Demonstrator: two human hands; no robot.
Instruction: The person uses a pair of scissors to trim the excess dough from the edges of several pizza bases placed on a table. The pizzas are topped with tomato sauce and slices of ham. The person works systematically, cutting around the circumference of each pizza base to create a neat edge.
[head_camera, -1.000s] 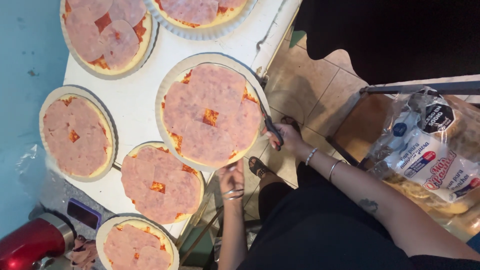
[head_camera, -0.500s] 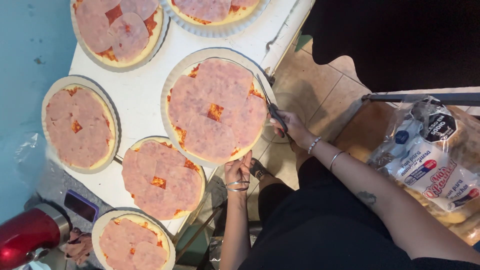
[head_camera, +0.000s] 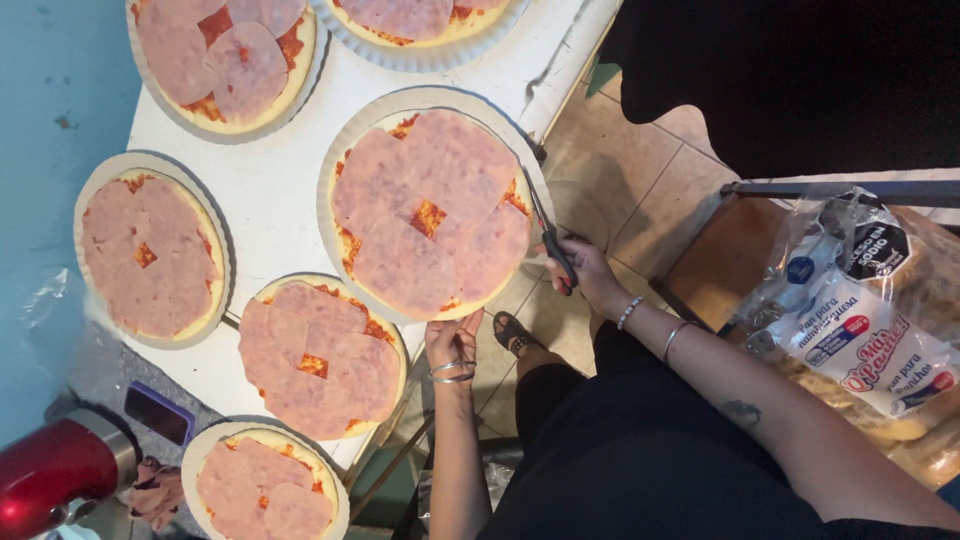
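Note:
A large pizza (head_camera: 430, 215) covered with pink ham slices over red sauce lies on a round pale tray (head_camera: 345, 150) that overhangs the white table's edge. My left hand (head_camera: 452, 342) grips the tray's near rim from below. My right hand (head_camera: 588, 278) holds black-handled scissors (head_camera: 548, 232), whose blades lie along the pizza's right edge by the crust.
Several more ham-topped pizzas on trays fill the white table (head_camera: 270, 190), including one (head_camera: 320, 355) right beside my left hand. A red stand mixer (head_camera: 55, 470) and a dark phone (head_camera: 158, 412) sit at the lower left. A bagged loaf of buns (head_camera: 860, 320) rests on a chair at the right.
The view has shifted slightly. My left hand has closed in on the large tray's rim, and the scissors have stayed at the pizza's right edge.

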